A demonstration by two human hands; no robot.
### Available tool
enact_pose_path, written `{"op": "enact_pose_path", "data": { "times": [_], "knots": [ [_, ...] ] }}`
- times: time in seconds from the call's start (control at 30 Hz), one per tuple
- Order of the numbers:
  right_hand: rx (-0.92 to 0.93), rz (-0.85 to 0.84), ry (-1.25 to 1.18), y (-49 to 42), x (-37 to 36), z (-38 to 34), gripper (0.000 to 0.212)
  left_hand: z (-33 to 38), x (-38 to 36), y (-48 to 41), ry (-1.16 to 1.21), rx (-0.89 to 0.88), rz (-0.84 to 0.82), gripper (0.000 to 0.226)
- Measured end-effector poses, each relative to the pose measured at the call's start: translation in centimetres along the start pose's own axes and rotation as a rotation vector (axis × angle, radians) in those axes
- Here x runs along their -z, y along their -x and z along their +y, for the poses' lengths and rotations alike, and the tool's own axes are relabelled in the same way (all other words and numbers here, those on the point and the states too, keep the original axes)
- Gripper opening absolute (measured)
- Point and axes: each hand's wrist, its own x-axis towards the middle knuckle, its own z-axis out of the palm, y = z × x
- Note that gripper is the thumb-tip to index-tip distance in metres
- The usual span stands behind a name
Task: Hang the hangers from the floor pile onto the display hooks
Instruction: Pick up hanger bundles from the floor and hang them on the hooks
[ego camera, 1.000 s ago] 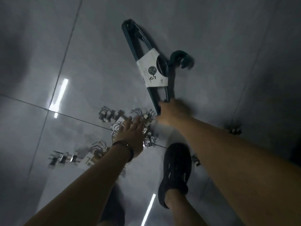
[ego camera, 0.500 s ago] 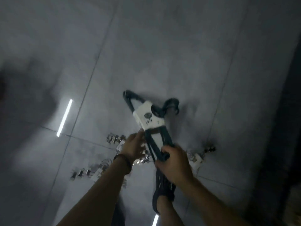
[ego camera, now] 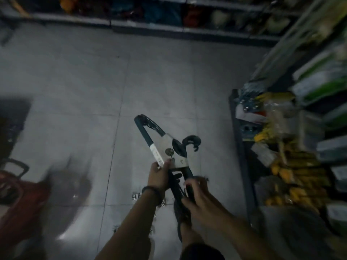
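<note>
head view: dark hanger bundle [ego camera: 145, 133] held above the tiled floor [ego camera: 75, 81], its hook [ego camera: 191, 141] pointing toward the shelf rack [ego camera: 242, 139] on the right.
left hand [ego camera: 159, 177]: fingers curled, pinching the lower edge of the paper band [ego camera: 167, 145].
right hand [ego camera: 198, 195]: fingers wrapped round the bundle's lower end.
floor pile [ego camera: 136, 196]: small clip hangers beneath the wrists, blurred.

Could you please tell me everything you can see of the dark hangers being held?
The hangers look like dark teal plastic, apparently several stacked and bound by a white paper band with a round printed mark. Their curved hook points right, and one looped shoulder end points up and away. They are held tilted above the tiled floor, not touching it. The left hand grips them at the band's lower edge, and the right hand grips the near end.
</note>
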Motion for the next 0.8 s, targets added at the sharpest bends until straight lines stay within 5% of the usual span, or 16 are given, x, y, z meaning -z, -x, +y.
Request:
{"op": "enact_pose_path", "data": {
  "times": [0.23,0.33,0.53,0.67,0.8],
  "knots": [
    [-0.266,0.701,-0.625,14.3,4.2,-6.2,0.027,-0.7,-1.1,17.2,-0.132,-0.188,-0.401,0.034],
    [-0.296,0.766,-0.759,21.8,4.2,-9.6,0.025,-2.7,-2.3,24.3,-0.222,-0.199,-0.648,0.031],
    [-0.248,1.162,-0.735,35.5,4.1,-9.4,0.063,-5.9,-9.2,36.8,-0.358,-0.271,-0.986,0.037],
    [-0.235,1.277,-0.611,46.7,5.2,-8.4,0.043,-9.9,-14.7,45.3,-0.454,-0.580,-1.062,0.046],
    [-0.553,1.452,-0.069,61.5,5.8,-6.5,0.032,-16.7,-19.5,55.0,-0.516,-0.726,-1.227,0.049]
  ]
}}
